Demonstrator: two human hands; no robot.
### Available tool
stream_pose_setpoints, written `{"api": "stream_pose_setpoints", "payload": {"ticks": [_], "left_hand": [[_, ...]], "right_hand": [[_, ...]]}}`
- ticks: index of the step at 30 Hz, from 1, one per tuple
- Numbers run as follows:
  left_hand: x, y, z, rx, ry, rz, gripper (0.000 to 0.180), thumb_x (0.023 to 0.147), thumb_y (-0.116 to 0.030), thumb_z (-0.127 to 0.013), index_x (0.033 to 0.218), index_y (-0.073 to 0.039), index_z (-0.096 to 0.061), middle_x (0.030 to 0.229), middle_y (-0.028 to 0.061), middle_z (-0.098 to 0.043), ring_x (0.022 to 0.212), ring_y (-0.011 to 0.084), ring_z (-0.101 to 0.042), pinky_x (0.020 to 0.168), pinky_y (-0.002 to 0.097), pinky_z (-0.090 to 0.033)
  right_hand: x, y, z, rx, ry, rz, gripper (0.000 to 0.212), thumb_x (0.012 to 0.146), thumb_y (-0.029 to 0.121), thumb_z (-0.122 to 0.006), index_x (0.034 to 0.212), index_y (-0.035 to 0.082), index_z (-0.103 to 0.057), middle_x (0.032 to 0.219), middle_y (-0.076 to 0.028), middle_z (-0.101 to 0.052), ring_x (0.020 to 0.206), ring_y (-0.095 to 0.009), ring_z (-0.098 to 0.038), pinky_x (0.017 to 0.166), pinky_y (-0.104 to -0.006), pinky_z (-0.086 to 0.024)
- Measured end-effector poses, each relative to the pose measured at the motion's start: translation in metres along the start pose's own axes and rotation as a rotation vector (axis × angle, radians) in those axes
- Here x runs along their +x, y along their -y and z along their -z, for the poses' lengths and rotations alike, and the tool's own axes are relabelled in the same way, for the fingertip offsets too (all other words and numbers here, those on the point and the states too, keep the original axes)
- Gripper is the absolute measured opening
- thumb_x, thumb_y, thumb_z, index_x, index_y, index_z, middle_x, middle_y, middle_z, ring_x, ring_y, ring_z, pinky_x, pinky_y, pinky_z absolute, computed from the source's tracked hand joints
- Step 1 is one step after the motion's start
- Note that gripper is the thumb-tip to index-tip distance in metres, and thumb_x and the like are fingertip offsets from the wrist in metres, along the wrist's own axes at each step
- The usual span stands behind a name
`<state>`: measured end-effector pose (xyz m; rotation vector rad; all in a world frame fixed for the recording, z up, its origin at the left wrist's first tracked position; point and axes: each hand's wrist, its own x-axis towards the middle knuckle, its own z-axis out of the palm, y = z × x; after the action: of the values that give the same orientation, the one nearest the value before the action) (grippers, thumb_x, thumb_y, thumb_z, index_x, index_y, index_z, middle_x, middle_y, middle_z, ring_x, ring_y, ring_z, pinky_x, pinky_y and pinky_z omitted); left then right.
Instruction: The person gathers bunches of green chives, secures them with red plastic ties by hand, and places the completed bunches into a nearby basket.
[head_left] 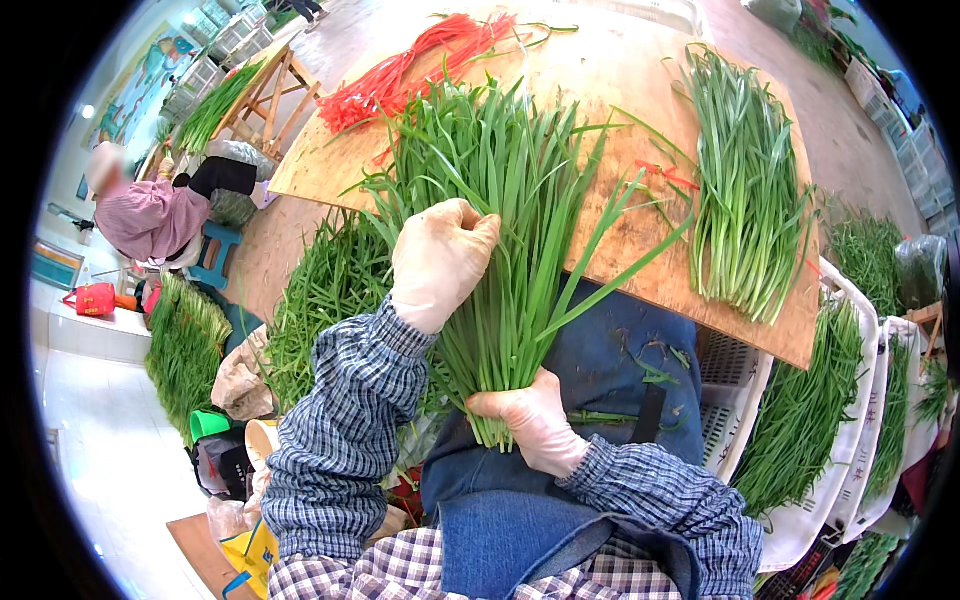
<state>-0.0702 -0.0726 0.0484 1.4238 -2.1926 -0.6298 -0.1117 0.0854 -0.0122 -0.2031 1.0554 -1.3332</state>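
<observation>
A thick bunch of garlic chives [520, 220] leans over the near edge of the wooden board, pale stem ends toward me. My right hand [537, 422], in a pale glove, is wrapped round its lower stems above my lap. Against the left side of the leaves, my gloved left hand [440, 258] has its fingers curled into a pinch; what lies in them is hidden. A few long leaves splay out to the right of the bunch.
On the wooden board [610, 230] lie red ties [400, 75] and another chive bunch [745, 190]. Loose chives [335, 290] are heaped to my left. White crates [735, 400] with chives [810, 410] stand at right. A seated person [150, 215] works far left.
</observation>
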Motion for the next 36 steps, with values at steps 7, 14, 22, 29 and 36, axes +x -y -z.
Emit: {"api": "stream_pose_setpoints", "payload": {"ticks": [7, 14, 22, 29, 36], "left_hand": [[-0.001, -0.01, -0.006, 0.096, -0.043, -0.067, 0.024, 0.078, -0.025, -0.063, 0.076, -0.001, -0.062, 0.061, 0.0133, -0.06, 0.056, 0.0222, -0.057, 0.056, 0.0324, -0.046], [-0.008, -0.024, -0.008, 0.188, -0.306, -0.378, 0.008, 0.075, -0.012, -0.06, 0.072, -0.005, -0.06, 0.067, 0.0142, -0.06, 0.061, 0.0296, -0.06, 0.057, 0.0356, -0.047], [0.021, -0.035, 0.003, 0.089, -0.556, -0.572, 0.004, 0.076, -0.006, -0.059, 0.072, -0.004, -0.058, 0.058, 0.0102, -0.055, 0.05, 0.0187, -0.055, 0.046, 0.0304, -0.043], [0.046, -0.029, 0.13, -0.338, -0.586, -0.622, 0.016, 0.089, -0.01, -0.048, 0.091, 0.0, -0.06, 0.072, 0.0036, -0.058, 0.057, 0.0106, -0.053, 0.049, 0.0231, -0.043], [-0.06, 0.114, 0.221, 0.039, -0.503, 0.234, 0.023, 0.089, -0.021, -0.049, 0.08, -0.002, -0.058, 0.067, 0.0051, -0.055, 0.062, 0.0087, -0.052, 0.052, 0.0229, -0.041]], "right_hand": [[0.002, 0.0, 0.001, 0.018, 0.011, -0.045, 0.047, 0.059, -0.006, -0.07, 0.102, -0.002, -0.051, 0.093, -0.008, -0.061, 0.082, -0.017, -0.059, 0.077, -0.028, -0.048], [0.001, 0.001, 0.002, 0.022, -0.015, 0.002, 0.034, 0.063, -0.007, -0.069, 0.096, -0.003, -0.059, 0.087, -0.009, -0.064, 0.075, -0.017, -0.061, 0.069, -0.0289, -0.05], [-0.004, -0.001, 0.001, 0.02, 0.028, -0.069, 0.048, 0.062, -0.006, -0.071, 0.105, -0.002, -0.051, 0.096, -0.01, -0.062, 0.084, -0.018, -0.061, 0.078, -0.0284, -0.049], [-0.006, 0.0, 0.003, 0.068, 0.026, -0.014, 0.037, 0.062, -0.005, -0.071, 0.097, -0.005, -0.058, 0.087, -0.012, -0.064, 0.074, -0.018, -0.063, 0.069, -0.0294, -0.052], [-0.005, 0.003, 0.007, 0.107, 0.013, -0.035, 0.038, 0.062, -0.005, -0.072, 0.097, -0.006, -0.058, 0.088, -0.012, -0.064, 0.075, -0.019, -0.063, 0.07, -0.0296, -0.052]]}}
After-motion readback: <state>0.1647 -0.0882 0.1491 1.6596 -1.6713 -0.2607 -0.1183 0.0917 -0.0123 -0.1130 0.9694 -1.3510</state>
